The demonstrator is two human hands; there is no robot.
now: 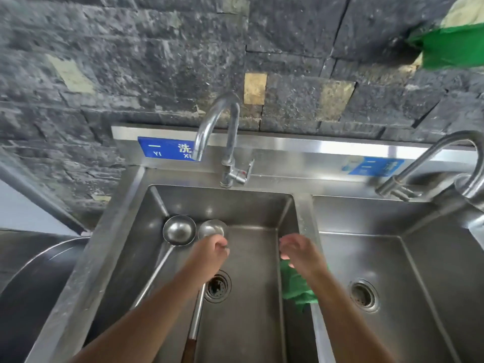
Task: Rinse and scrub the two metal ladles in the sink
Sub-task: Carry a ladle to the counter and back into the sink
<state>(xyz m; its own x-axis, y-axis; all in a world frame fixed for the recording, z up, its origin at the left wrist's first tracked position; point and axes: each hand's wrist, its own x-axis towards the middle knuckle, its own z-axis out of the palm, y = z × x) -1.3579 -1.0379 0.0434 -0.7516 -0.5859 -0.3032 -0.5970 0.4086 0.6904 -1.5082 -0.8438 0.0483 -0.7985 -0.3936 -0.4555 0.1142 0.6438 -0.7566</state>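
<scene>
Down in the left steel basin [248, 323], my left hand [213, 248] curls round the neck of the smaller ladle [212, 227], just under its bowl. My right hand [298, 251] hangs slack-fingered above the green cloth [296, 284] on the divider [305, 208]. Gripped this near the bowl, the long handle could swing and knock the bigger ladle [179, 230] lying just beside it, or twist loose once everything is wet.
</scene>
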